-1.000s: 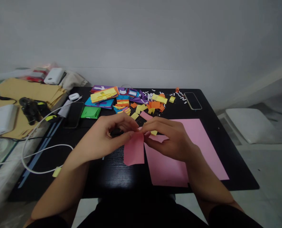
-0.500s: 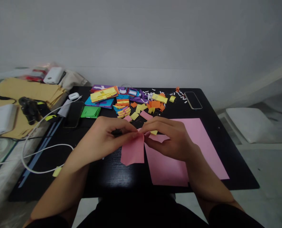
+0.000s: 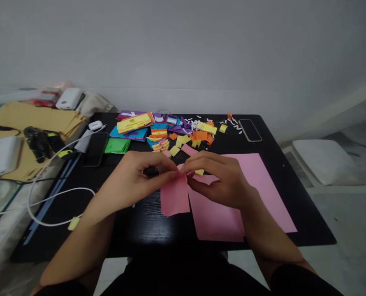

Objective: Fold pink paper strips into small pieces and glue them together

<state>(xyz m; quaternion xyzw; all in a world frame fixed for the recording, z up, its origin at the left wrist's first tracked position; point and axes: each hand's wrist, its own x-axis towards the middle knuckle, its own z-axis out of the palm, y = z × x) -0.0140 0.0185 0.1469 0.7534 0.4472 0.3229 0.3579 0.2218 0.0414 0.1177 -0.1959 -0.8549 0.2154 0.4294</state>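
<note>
A small piece of pink paper (image 3: 174,196) hangs from both hands over the black table (image 3: 152,236). My left hand (image 3: 140,176) pinches its top edge between thumb and forefinger. From the other side my right hand (image 3: 216,174) is closed on the same edge, the fingertips of both hands nearly meeting. The fingers hide the top of the piece. Beneath and beside my right hand lie large pink sheets (image 3: 263,189), flat on the table.
Behind the hands are cut yellow and orange paper scraps (image 3: 201,135), folded green paper (image 3: 117,145) and a yellow folded bundle (image 3: 135,122). One phone (image 3: 250,130) lies back right, another (image 3: 96,149) at left. A white cable (image 3: 62,191) loops by my left forearm.
The hanging pink piece has swung slightly to the right and its lower edge looks straighter. Both hands keep their pinch in nearly the same place.
</note>
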